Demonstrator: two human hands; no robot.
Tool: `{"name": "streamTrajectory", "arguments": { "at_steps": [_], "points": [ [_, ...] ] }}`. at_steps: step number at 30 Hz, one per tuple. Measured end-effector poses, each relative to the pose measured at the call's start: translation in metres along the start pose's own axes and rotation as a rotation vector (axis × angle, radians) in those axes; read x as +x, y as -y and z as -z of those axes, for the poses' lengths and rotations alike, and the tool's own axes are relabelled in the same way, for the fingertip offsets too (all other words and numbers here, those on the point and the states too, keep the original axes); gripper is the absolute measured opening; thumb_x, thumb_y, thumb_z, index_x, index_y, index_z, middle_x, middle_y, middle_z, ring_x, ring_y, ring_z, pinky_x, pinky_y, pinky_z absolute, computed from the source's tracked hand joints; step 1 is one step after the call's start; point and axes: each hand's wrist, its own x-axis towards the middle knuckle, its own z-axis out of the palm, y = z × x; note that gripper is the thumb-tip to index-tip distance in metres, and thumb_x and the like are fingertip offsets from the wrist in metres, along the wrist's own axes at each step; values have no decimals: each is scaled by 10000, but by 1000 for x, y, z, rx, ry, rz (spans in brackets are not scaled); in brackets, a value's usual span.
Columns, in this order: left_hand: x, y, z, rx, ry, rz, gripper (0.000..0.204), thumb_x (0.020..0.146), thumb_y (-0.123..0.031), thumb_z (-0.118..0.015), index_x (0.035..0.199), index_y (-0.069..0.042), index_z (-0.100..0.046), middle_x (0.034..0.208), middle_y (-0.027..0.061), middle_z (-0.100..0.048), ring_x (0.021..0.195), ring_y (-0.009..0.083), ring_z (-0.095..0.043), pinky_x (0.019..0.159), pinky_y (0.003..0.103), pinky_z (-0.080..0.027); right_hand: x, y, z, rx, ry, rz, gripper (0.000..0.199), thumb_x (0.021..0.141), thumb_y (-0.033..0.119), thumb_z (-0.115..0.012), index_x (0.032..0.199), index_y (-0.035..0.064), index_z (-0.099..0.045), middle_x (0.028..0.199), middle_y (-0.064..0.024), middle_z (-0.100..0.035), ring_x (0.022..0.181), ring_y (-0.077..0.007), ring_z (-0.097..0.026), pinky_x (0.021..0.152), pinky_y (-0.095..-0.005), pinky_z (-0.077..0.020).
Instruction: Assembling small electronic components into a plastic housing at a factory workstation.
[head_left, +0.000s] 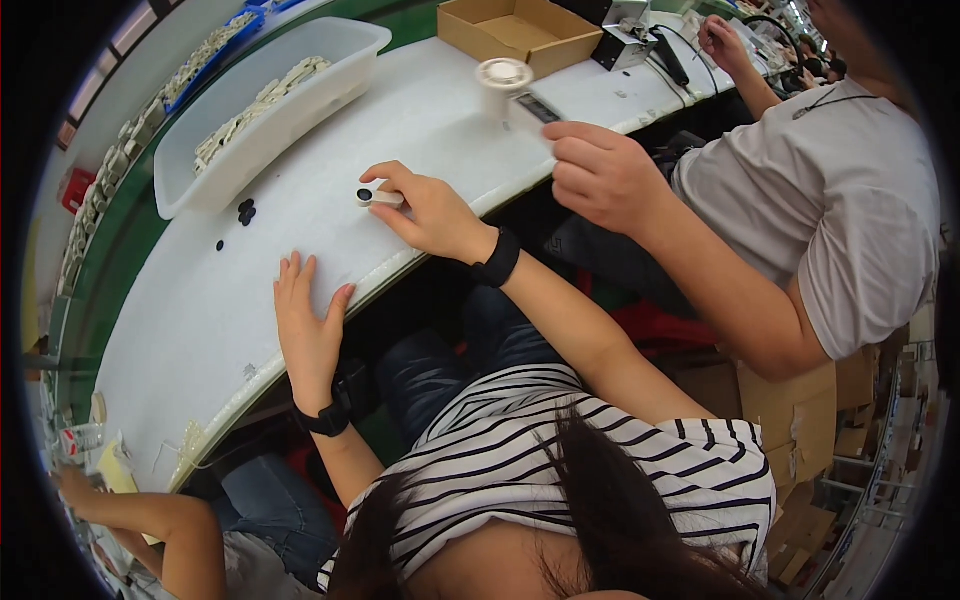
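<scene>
My right hand (432, 212) pinches a small white plastic part (388, 198) between thumb and fingers, just above or on the white tabletop (190, 330). A round black spot shows on the part's wider end. To its left, my left hand (308, 335) rests on the table near the front edge, fingers stretched out and nothing in them. Beyond that hand lie several small black discs (247, 212), most in a cluster and one (220, 245) apart. A translucent white bin (190, 170) holding many white plastic parts (260, 110) stands behind the discs.
On my right, a co-worker's hand (605, 175) reaches over the table, holding a blurred white object (520, 90). An open cardboard box (520, 30) sits at the back. Another person's arm (165, 515) shows at lower left. White parts line the green belt (95, 245) behind the table.
</scene>
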Motion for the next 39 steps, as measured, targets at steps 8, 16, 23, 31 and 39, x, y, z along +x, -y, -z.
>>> {"name": "streamTrajectory", "arguments": {
  "at_steps": [8, 16, 23, 31, 39],
  "points": [
    [8, 0, 10, 57, 39, -27, 537, 808, -253, -703, 1225, 34, -524, 1331, 230, -475, 1270, 360, -417, 1072, 424, -305, -11, 12, 3, -81, 17, 135, 279, 812, 130, -670, 1067, 60, -583, 896, -111, -658, 805, -272, -626, 717, -324, -487],
    [117, -38, 47, -29, 167, -402, 539, 807, -262, -692, 1227, 18, -502, 1214, 218, -544, 1141, 373, -504, 969, 400, -412, -28, 32, 25, 11, 18, 55, 230, 773, 90, -710, 981, 20, -639, 912, -110, -660, 810, -227, -620, 732, -294, -475],
    [199, -58, -39, 18, 340, -480, 662, 734, -194, -727, 1311, -53, -434, 1240, 192, -510, 1129, 363, -512, 926, 388, -449, -37, 30, 74, -82, -158, 4, 234, 764, 34, -702, 988, 6, -640, 917, -88, -648, 802, -164, -587, 717, -244, -453],
    [201, -61, -42, 137, 419, -444, 597, 658, -104, -731, 1202, -135, -487, 1106, 135, -527, 899, 350, -596, 724, 397, -515, -35, 23, 110, -153, -219, -52, 227, 752, 16, -703, 968, -8, -638, 891, -72, -619, 768, -147, -556, 709, -234, -437],
    [132, -58, -5, 205, 44, -488, 530, 619, -101, -727, 1105, -171, -527, 1006, 105, -527, 810, 290, -613, 612, 392, -511, -13, 24, 98, -225, -189, 34, 205, 748, 34, -710, 939, -7, -650, 861, -72, -615, 762, -150, -548, 681, -259, -436]
  ]
}}
